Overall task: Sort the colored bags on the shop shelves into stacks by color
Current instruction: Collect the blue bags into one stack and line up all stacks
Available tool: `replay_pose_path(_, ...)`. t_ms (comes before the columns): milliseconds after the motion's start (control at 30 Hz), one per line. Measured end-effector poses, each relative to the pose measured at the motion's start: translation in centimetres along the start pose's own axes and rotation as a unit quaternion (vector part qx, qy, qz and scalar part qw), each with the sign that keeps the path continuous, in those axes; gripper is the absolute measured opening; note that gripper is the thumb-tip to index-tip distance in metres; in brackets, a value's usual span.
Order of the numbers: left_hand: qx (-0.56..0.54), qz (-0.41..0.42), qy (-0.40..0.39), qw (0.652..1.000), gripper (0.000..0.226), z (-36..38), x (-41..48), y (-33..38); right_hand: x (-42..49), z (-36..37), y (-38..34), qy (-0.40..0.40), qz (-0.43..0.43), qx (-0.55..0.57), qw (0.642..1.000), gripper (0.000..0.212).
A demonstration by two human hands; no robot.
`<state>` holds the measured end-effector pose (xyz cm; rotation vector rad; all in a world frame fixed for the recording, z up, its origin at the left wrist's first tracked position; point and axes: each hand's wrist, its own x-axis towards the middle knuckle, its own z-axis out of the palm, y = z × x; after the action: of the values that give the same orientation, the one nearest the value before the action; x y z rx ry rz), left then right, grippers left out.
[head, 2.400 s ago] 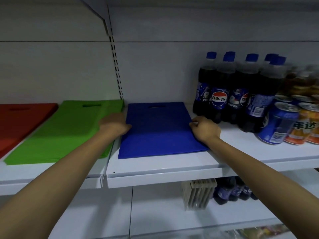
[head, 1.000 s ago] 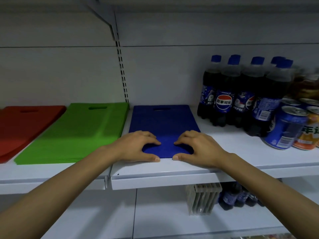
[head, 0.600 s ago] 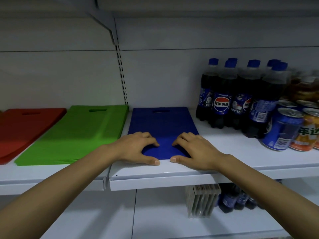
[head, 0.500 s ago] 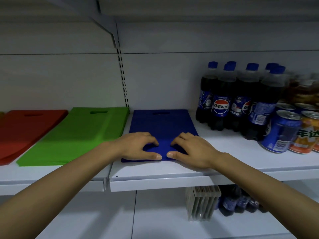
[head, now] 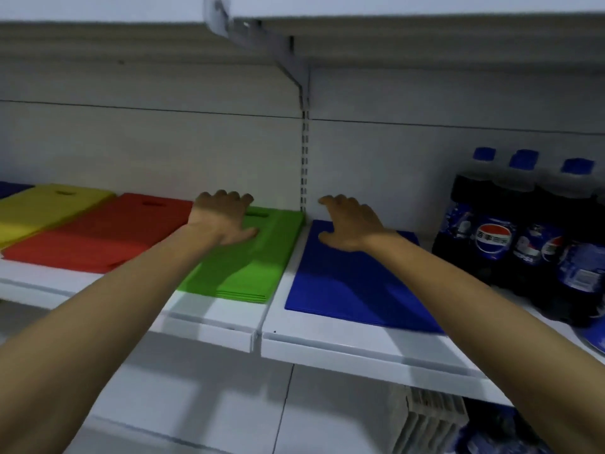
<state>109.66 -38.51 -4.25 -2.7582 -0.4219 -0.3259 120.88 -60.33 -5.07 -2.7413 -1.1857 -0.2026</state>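
Flat bag stacks lie side by side on the white shelf (head: 327,335): yellow (head: 42,208), red (head: 98,234), green (head: 255,267) and blue (head: 353,283). My left hand (head: 226,221) is spread over the far end of the green stack, fingers relaxed, thumb near its handle slot. My right hand (head: 347,224) is spread over the far left corner of the blue stack, fingers pointing at the back wall. Neither hand holds anything. A dark blue piece (head: 11,188) shows at the far left edge.
Cola bottles (head: 510,237) with blue caps stand close to the right of the blue stack. An upper shelf and its bracket (head: 278,37) hang overhead. A slotted upright (head: 305,165) runs down the back wall between the two shelf sections. Below are more bottles and a ribbed white object (head: 432,421).
Both hands left the blue stack's near edge and reached to the back; the left now lies on the green stack. The view shifted left and closer, revealing the yellow stack.
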Motion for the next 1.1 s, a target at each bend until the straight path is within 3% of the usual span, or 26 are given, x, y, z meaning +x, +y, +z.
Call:
replay_pose_path(300, 0.013, -0.159, 0.011, 0.987, 0.07, 1.3, -8.6, -13.5, 5.7, 1.4, -14.7, 0.018, -0.129, -0.075, 0.989, 0.077)
replay_pose_path(600, 0.022, -0.25, -0.022, 0.968, 0.069, 3.9, -20.8, -30.6, 9.1, 3.2, -36.1, 0.055, -0.259, -0.014, 0.964, 0.079)
replay_pose_path(800, -0.012, -0.349, -0.07, 0.934, 0.072, 6.0, -30.4, -41.7, 9.8, 6.0, -51.5, 0.048, -0.332, 0.021, 0.942, 0.075)
replay_pose_path(1100, 0.046, -0.417, -0.114, 0.901, 0.069, 8.1, -44.1, -51.5, 8.6, 11.2, -68.8, 0.025, -0.425, 0.06, 0.903, 0.072)
